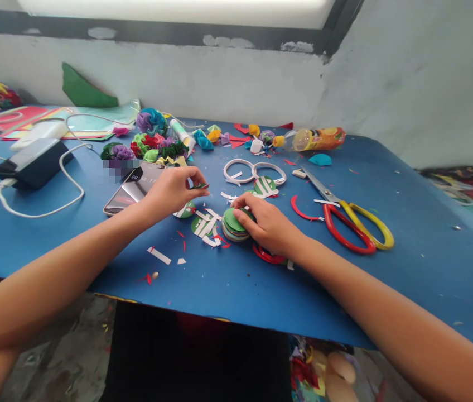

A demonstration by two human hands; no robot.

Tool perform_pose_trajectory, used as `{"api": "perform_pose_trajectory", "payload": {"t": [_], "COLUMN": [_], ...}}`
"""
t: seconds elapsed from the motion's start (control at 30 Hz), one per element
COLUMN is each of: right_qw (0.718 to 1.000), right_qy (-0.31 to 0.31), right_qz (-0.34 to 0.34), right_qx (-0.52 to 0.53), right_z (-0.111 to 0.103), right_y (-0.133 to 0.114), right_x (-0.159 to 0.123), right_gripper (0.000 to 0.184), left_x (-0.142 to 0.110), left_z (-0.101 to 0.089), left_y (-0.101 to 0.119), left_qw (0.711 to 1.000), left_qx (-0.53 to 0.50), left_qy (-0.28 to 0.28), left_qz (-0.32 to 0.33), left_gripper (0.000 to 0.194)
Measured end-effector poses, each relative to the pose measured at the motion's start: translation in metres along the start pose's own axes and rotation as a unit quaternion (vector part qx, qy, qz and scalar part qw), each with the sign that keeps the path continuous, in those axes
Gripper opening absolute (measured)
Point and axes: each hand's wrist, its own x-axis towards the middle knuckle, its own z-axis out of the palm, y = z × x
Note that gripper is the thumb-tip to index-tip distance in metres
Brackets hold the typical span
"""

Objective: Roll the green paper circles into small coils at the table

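My left hand (177, 188) is closed in a pinch on a thin green paper piece (199, 186), seen nearly edge-on, just above the table. My right hand (268, 222) has its fingers curled round a stack of round paper discs (230, 222), green on top with paler layers below. Between the hands lie a green disc with white strips (199, 225) and loose white paper strips (211, 220). Another striped green disc (265, 185) rests beyond my right hand. Red curved scraps (266, 255) are partly hidden under the right hand.
Large scissors with red and yellow handles (349, 226) lie open at the right. Two white rings (239, 171), a plastic bottle (318, 139) and ruffled flowers (151, 124) sit farther back. A phone (124, 195) is beside my left wrist; a cabled black box (35, 162) stands left.
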Motion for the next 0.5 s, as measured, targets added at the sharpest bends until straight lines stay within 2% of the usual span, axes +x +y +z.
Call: {"api": "perform_pose_trajectory", "payload": {"t": [0.17,0.27,0.37,0.5], "right_qw": [0.998,0.995,0.993,0.991], "right_qy": [0.048,0.069,0.079,0.085], "right_qz": [-0.033,-0.068,-0.093,-0.106], "right_qx": [-0.003,-0.007,-0.01,-0.014], "right_z": [0.004,0.004,0.004,0.005], "right_y": [-0.001,-0.002,-0.002,-0.001], "right_x": [0.0,-0.001,-0.001,-0.002], "right_gripper": [0.027,0.023,0.019,0.016], "left_x": [-0.004,-0.006,-0.007,-0.009], "left_z": [0.002,0.002,0.002,0.001], "left_y": [0.009,0.012,0.013,0.012], "left_qw": [0.998,0.99,0.976,0.972], "left_qx": [-0.043,-0.059,-0.036,0.01], "left_qy": [0.024,0.006,-0.017,-0.029], "left_qz": [0.042,0.131,0.212,0.234], "left_gripper": [0.028,0.023,0.02,0.021]}}
